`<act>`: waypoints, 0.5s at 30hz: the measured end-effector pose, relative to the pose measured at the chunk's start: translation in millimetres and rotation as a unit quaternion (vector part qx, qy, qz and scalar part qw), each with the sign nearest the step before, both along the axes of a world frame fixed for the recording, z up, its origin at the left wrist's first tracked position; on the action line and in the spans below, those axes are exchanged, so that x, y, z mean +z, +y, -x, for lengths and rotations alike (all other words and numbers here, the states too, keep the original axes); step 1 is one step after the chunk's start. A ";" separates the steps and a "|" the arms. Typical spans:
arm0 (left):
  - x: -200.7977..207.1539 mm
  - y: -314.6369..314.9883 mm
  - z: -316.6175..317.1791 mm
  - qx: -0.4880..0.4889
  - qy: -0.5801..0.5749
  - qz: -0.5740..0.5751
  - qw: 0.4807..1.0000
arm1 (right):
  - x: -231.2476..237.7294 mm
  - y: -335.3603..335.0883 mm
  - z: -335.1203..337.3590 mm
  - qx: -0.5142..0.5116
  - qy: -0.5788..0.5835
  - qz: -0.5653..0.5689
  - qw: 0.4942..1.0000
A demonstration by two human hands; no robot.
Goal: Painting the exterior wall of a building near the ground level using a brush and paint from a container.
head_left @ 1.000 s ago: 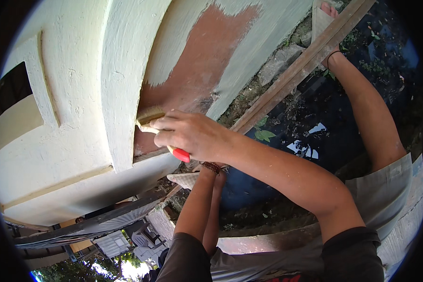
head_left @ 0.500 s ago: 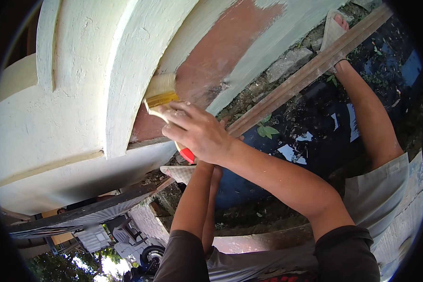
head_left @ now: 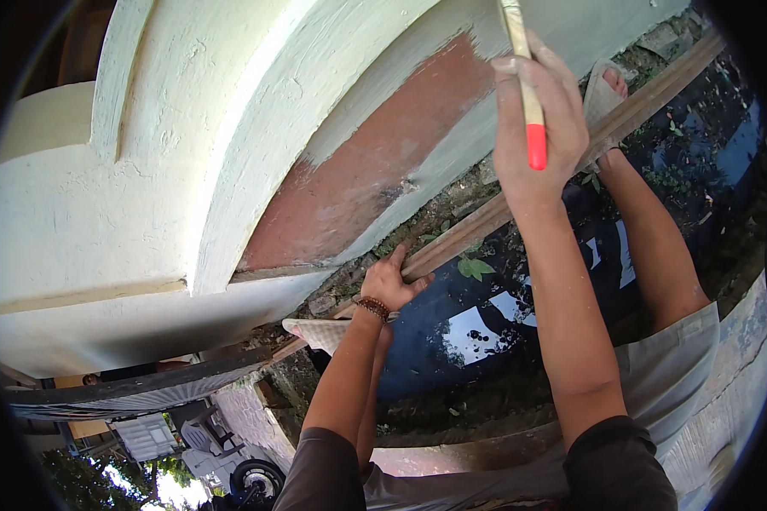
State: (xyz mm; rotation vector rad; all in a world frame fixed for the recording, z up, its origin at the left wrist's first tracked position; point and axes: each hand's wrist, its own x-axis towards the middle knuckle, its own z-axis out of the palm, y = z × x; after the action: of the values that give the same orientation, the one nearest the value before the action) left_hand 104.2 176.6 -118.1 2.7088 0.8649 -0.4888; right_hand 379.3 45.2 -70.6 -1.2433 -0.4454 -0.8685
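Note:
My right hand (head_left: 539, 119) is closed around the pale wooden handle of a paintbrush (head_left: 533, 106) with a red end. The brush points up and away, and its bristles lie beyond the top edge of the view. Beyond it is a wall (head_left: 435, 111) in pale paint, with a bare reddish-brown patch (head_left: 341, 187) left of the brush. My left hand (head_left: 389, 281), with a beaded bracelet at the wrist, grips a long wooden beam (head_left: 477, 223), its thumb and fingers on either side.
Dark water (head_left: 426, 341) with bright reflections lies below the beam. My sandalled feet are by the beam, one sandal (head_left: 603, 92) at the upper right. A curved pale column (head_left: 256, 128) stands at left. Stones and small leafy plants (head_left: 475, 268) line the wall's base. A motorcycle wheel (head_left: 257, 481) shows lower left.
My right hand has swung the brush from the left end of the reddish-brown patch to the upper right. My left hand, mostly hidden before, now shows on the beam.

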 end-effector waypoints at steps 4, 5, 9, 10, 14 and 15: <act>-15.1 25.6 33.2 -0.050 -0.015 -0.006 0.999 | 6.2 34.1 99.1 0.229 0.024 0.100 0.968; -25.6 36.2 46.4 -0.131 -0.087 -0.022 0.987 | 10.8 34.2 122.6 0.304 0.003 0.100 0.947; -24.1 17.2 18.8 -0.107 -0.149 0.038 0.982 | -6.3 24.8 130.2 0.481 -0.056 0.098 0.869; -15.6 13.3 13.9 -0.042 -0.055 0.028 0.997 | -9.2 25.2 112.8 0.442 -0.044 0.074 0.893; -1.2 6.6 6.3 0.020 0.029 -0.013 0.999 | -4.0 -0.3 22.7 0.253 0.002 -0.037 0.967; 2.4 2.2 1.0 0.023 0.035 -0.015 0.999 | -4.9 -4.7 16.7 0.205 0.024 -0.068 0.976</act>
State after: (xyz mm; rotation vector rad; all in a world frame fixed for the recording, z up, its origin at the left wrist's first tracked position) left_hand 103.2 178.8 -115.7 2.7064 0.9572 -0.5690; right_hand 362.6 40.5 -75.4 -0.9958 -0.5689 -0.5076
